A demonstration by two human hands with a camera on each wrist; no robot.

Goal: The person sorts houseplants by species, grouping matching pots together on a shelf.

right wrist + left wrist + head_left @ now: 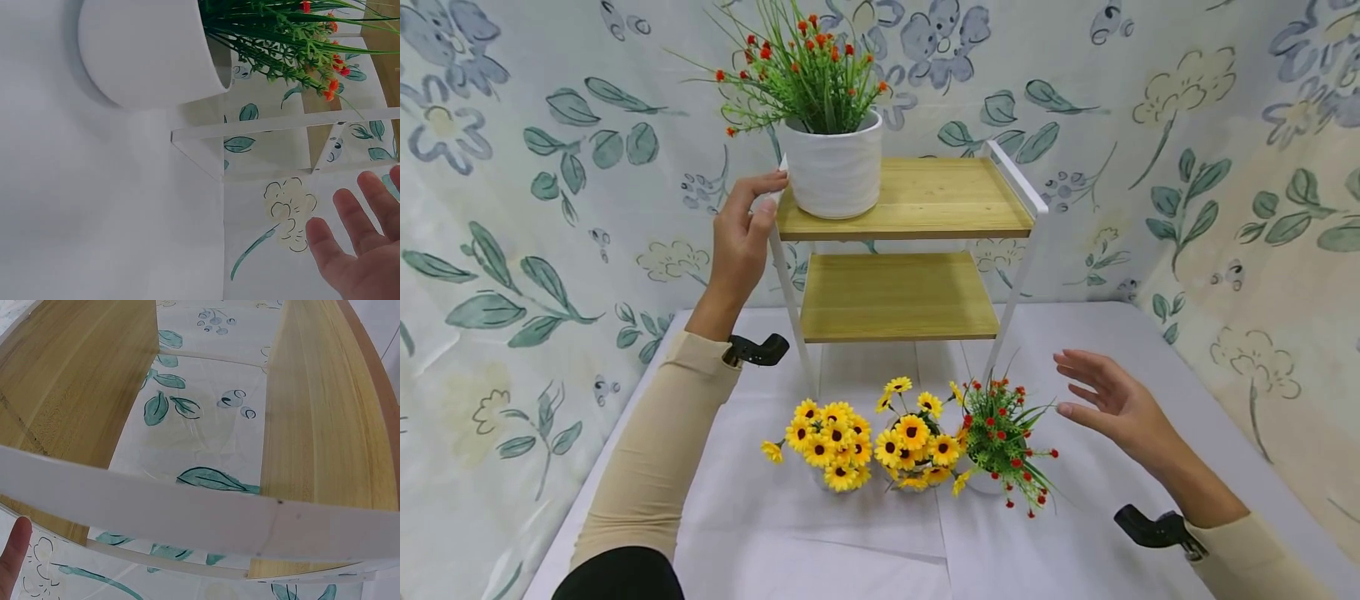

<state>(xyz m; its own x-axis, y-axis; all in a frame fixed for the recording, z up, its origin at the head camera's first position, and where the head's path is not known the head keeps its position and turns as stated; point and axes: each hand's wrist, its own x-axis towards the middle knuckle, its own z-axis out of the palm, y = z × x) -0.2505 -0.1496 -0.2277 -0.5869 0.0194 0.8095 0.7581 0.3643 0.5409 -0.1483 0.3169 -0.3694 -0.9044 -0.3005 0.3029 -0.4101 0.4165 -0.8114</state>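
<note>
A two-tier shelf with yellowish wooden boards (951, 196) and a white frame stands at the back. My left hand (741, 237) is at its upper left side, thumb and fingers holding the white side rail beside the pot. The left wrist view shows the shelf's white side bars (187, 506) and one fingertip (19, 534). On the top board, at its left, stands a white pot (835, 171) of red-flowered grass. My right hand (1123, 408), fingers spread and holding nothing, hovers right of another potted red-flowered plant (1003, 433).
Two pots of yellow daisy-like flowers, one at left (831, 442) and one in the middle (917, 442), stand in front of the shelf. The lower board (898, 296) sits beneath the top one. A white cloth (850, 542) covers the table, with flowered fabric (587, 167) behind.
</note>
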